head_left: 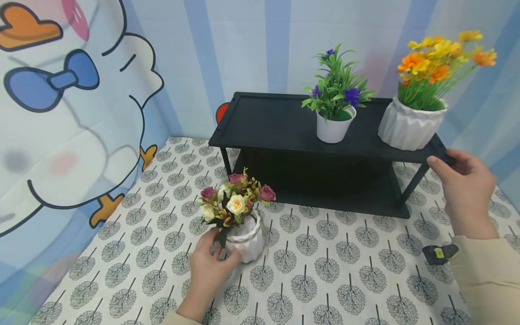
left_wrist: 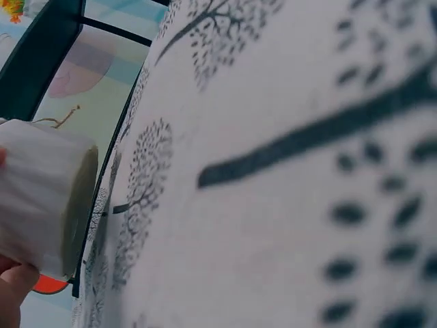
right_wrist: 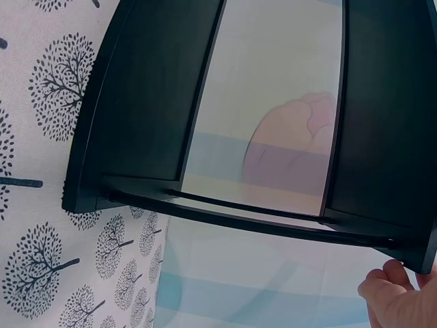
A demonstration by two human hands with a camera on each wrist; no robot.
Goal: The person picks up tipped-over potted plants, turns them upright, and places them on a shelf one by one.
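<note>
My left hand grips a white pot of pink and cream artificial roses, thumb on its near side and fingers at its left. In the left wrist view the underside of this pot shows, and it looks lifted a little off the cloth. At the right end of a black two-tier shelf, my right hand pinches the top board's front corner. The right wrist view shows that hand at the board's corner, with part of it cut off by the frame.
On the top board stand a small white pot with purple flowers and a ribbed white pot with yellow and orange flowers. A tree-patterned cloth covers the table. Behind hangs a striped cartoon curtain. A black strap is by the right wrist.
</note>
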